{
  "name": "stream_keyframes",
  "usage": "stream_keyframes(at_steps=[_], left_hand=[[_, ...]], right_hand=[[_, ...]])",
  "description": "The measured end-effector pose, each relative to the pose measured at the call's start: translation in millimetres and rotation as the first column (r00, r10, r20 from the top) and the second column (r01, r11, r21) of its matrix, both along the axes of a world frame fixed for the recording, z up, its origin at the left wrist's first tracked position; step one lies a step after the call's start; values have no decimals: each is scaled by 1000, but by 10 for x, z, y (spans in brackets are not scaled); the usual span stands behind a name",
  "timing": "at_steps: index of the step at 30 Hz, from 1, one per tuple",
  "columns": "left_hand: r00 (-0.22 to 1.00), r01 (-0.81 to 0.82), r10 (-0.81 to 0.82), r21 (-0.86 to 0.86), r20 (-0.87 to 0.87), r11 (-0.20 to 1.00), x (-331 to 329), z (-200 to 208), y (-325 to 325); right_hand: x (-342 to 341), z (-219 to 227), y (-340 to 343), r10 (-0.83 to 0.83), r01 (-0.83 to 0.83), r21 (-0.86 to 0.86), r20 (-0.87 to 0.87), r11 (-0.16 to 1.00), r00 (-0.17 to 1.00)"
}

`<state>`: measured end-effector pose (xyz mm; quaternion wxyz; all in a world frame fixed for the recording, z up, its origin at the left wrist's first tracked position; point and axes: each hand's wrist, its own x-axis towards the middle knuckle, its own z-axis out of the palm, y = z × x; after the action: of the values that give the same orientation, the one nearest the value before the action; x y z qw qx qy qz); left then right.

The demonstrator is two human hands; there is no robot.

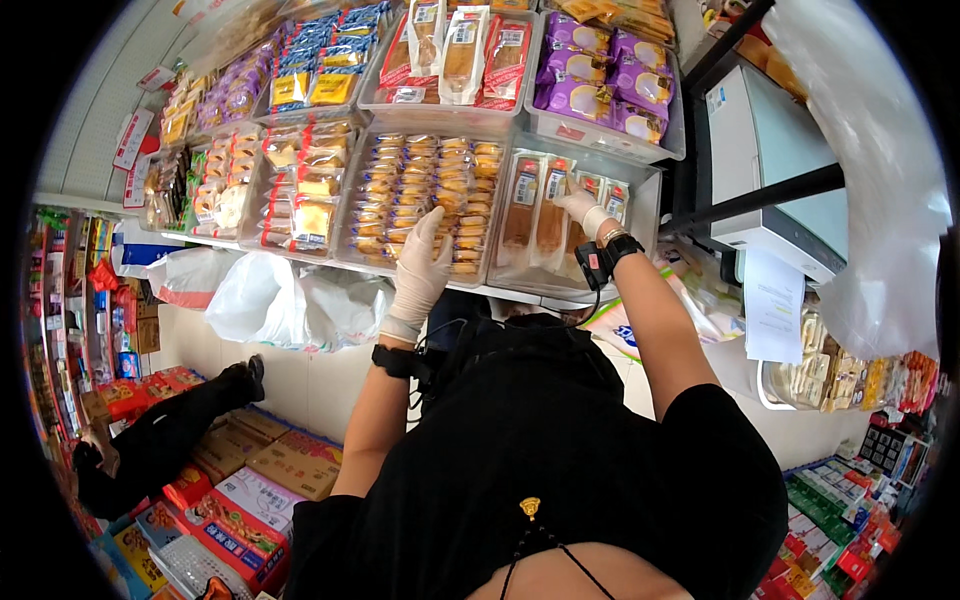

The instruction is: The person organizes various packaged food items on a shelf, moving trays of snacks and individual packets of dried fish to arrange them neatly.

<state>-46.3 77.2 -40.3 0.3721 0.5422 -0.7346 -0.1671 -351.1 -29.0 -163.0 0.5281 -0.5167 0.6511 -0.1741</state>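
My left hand (420, 275), in a white glove, hovers over the near edge of a clear bin of small wrapped cakes (422, 190). Its fingers are apart and hold nothing. My right hand (582, 207), also gloved, reaches into the bin to the right, where long brown loaf cakes in clear packs lie side by side. Its curled fingers grip the upper right edge of one packed loaf cake (549, 225); the fingertips are partly hidden. Another packed loaf cake (520, 205) lies to its left, and smaller-looking packs (612, 200) show beyond the right hand.
Bins of purple packets (605, 80), blue-and-yellow packets (325, 60) and red-and-clear packs (460, 50) stand behind. White plastic bags (270, 300) hang at front left. A white printer-like machine (760, 160) stands right, behind a black bar. Another person's leg (170, 430) and cartons (290, 465) are at lower left.
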Motion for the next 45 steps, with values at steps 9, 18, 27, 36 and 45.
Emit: stream_keyframes(at_steps=[9, 18, 27, 36, 45], left_hand=[[999, 2, 3, 91, -53, 996, 116, -131, -232], [983, -133, 146, -120, 107, 984, 161, 124, -1193], [857, -381, 283, 160, 431, 911, -249, 198, -2472], [454, 537, 64, 330, -889, 777, -294, 1051, -1703], [760, 504, -253, 298, -599, 810, -383, 757, -123]], right_hand=[[404, 111, 2, -44, -262, -345, -674, 901, 737], [663, -7, -40, 4, -339, -255, -794, 906, 609], [583, 563, -51, -49, -196, -371, -558, 908, 828], [613, 1529, 191, -407, 366, 254, 801, 895, 440], [764, 1799, 674, -218, 348, 35, 835, 937, 505]])
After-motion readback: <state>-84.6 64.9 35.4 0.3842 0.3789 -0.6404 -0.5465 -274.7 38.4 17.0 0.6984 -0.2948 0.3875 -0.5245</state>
